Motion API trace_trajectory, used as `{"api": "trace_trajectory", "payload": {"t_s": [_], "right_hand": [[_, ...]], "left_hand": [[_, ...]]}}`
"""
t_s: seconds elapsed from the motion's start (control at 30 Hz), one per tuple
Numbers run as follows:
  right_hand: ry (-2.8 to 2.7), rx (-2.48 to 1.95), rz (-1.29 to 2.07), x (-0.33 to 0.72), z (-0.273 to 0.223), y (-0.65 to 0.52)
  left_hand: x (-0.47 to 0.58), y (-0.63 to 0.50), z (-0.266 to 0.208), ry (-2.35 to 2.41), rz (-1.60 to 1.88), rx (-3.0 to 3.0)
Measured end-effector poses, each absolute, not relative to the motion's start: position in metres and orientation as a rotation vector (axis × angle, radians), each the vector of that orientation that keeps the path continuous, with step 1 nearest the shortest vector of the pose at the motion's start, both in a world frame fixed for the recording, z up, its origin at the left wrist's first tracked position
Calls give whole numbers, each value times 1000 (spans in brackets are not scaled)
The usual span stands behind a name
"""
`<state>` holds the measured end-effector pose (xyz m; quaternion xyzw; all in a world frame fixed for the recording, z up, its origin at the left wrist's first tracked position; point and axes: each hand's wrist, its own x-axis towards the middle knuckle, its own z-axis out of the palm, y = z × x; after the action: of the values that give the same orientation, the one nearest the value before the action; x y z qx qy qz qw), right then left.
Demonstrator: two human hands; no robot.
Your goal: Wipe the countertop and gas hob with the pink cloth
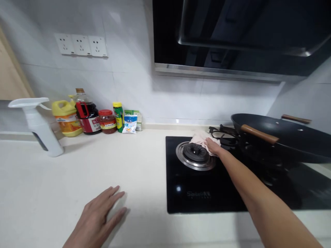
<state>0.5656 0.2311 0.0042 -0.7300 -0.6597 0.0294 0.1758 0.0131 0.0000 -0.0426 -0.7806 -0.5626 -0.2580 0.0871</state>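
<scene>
**Head view: cloth held at the edge of a stove burner**

The right hand [213, 146] grips a pale pink cloth [199, 138], bunched at the rear right edge of the left burner [196, 154] on a black glass stovetop [207, 203]. The left hand [94, 218] holds nothing; it is relaxed and spread above or on the pale surface [139, 165] to the stovetop's left, and contact there cannot be told. For good wiping, the cloth is best gathered beneath the palm, so that no loose corner catches on the burner's raised dark cap [198, 151]; a folded edge would probably follow the steel ring [180, 159] more closely than a loose bunch. Light, even pressure should suit the glass, with firmer strokes reserved for the metal. Room is tightest on the right, where a wok [297, 137] with a wooden handle [260, 134] stands near the right forearm [248, 182]; short strokes seem advisable. A white spray bottle [41, 129] stands at far left.
</scene>
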Motion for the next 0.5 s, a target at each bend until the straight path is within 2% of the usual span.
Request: {"api": "trace_trajectory", "payload": {"t_s": [0.2,0.5], "right_hand": [[-1693,-2284,45,548,9,175],[-1626,-2366,-81,510,6,79]], "left_hand": [[19,3,-40,-1759,-759,-2359],[27,1,-31,-1778,-791,-2433]]}}
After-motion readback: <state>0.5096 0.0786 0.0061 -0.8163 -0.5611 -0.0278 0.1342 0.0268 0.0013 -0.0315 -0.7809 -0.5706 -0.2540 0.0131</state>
